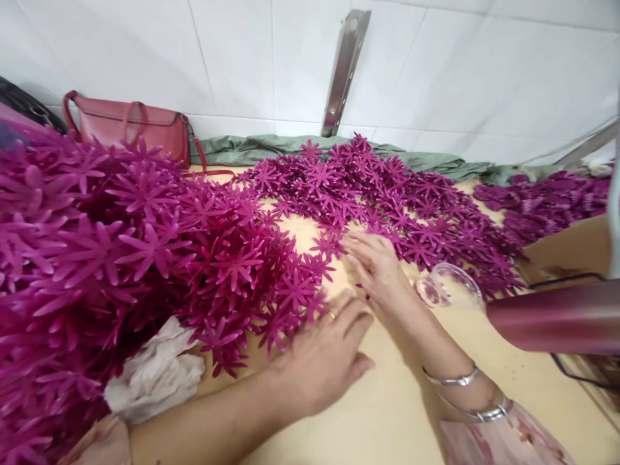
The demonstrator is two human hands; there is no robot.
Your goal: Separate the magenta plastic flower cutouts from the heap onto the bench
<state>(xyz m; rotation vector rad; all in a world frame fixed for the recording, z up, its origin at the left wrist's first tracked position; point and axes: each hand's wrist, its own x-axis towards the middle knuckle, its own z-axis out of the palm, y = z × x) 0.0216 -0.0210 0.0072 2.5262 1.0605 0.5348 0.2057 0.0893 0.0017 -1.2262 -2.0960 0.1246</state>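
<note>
Loose magenta star-shaped artificial flowers [232, 258] lie in a big heap on the left of the pale yellow table. A lower spread of the same flowers [368, 181] runs along the back. My left hand [324, 355] rests against the front edge of the left heap, fingers stretched out and thumb apart, holding nothing. Just beyond it, my right hand [375, 265] has its fingertips and thumb drawn together on the edge of a single magenta flower [328, 244]. The fingertips are slightly blurred. Bangles circle my right wrist.
A clear plastic cup [453, 284] lies right of my right hand, near a magenta cylinder [557, 316]. Crumpled white tissue [157, 374] sits by my left forearm. Behind are a red handbag [135, 126], green cloth [252, 148] and a metal bracket [346, 71] against the tiled wall.
</note>
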